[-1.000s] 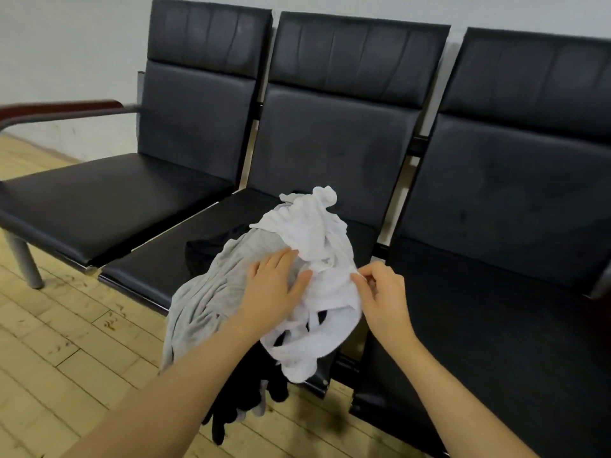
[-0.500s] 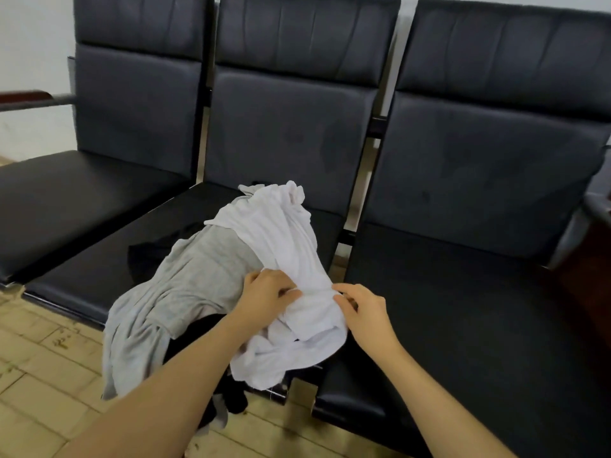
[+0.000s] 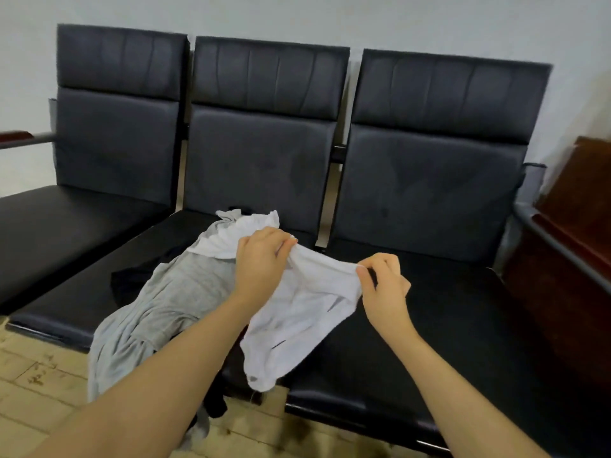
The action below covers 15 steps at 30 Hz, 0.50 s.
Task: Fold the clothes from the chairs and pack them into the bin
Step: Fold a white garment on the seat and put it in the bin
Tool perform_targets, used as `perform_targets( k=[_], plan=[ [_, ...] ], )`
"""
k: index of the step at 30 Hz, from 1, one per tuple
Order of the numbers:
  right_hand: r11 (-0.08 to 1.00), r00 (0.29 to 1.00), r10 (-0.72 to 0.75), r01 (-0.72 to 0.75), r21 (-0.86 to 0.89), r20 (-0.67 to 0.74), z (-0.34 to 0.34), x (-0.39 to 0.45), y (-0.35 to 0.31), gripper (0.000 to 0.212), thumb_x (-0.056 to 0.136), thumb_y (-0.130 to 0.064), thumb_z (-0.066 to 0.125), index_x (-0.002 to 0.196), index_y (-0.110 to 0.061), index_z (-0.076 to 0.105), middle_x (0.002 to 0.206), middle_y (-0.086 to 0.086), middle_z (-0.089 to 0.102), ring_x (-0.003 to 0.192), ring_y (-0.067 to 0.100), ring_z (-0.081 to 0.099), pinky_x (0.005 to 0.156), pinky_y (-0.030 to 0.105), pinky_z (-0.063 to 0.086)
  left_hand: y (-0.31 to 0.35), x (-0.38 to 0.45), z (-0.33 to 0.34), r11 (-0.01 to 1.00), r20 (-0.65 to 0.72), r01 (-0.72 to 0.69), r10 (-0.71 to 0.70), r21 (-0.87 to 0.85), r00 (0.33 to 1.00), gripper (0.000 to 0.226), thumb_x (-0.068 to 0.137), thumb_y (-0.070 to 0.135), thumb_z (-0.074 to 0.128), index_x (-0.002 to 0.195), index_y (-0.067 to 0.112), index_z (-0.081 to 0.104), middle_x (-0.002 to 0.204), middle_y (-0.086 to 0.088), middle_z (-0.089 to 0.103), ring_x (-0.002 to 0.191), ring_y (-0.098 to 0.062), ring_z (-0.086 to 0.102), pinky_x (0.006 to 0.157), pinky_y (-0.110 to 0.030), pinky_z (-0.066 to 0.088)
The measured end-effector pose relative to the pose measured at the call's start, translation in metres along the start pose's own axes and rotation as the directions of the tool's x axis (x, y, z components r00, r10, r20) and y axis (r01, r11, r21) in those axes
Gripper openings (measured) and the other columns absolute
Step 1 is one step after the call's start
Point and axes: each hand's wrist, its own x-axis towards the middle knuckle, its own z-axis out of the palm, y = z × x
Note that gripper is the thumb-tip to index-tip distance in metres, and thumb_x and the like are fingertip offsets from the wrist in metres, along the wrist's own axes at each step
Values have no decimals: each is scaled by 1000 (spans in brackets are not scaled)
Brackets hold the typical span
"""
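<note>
Pinching white garment [image 3: 297,312] | left hand [image 3: 261,259], right hand [image 3: 383,285] | edge stretched left-right, rest hanging

- The middle seat [image 3: 99,292] is the landmark: a heap of clothes [image 3: 172,299] lies on its front part and hangs over its front edge toward the floor [image 3: 33,391].
- Left of the middle seat is the left seat [image 3: 66,226]; right of it is the right seat [image 3: 446,309].
- A garment [image 3: 297,325] spans from the heap rightward, across the gap onto the right seat.
- A cabinet [image 3: 578,242] stands right of the right seat.
</note>
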Motion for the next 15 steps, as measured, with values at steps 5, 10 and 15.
perform_targets(
  k=[5, 10, 15],
  plan=[
    [998, 996, 2, 4, 67, -86, -74, 4, -14, 22, 98, -21, 46, 79, -29, 52, 72, -6, 55, 87, 28, 52, 71, 27, 40, 74, 21, -9, 992, -35, -124, 124, 21, 992, 17, 93, 21, 56, 90, 16, 71, 95, 3, 69, 89, -18, 59, 78, -26, 26],
    [986, 958, -32, 77, 148, -285, -151, -8, -32, 14, 97, -12, 48, 85, -12, 56, 76, -4, 57, 65, -1, 51, 60, 12, 42, 149, 27, -6, 974, -50, -212, 208, -78, 977, 20, 92, 23, 54, 90, 16, 72, 93, 3, 70, 89, -18, 61, 79, -25, 26],
    [993, 899, -59, 97, 67, -435, -221, -15, -37, 12, 97, -14, 49, 87, -13, 58, 79, -9, 59, 73, -1, 53, 67, 14, 41, 219, 31, -3, 939, -71, -294, 286, -179, 956, 18, 94, 19, 55, 96, 14, 72, 96, 1, 70, 90, -18, 63, 83, -30, 38]
  ],
)
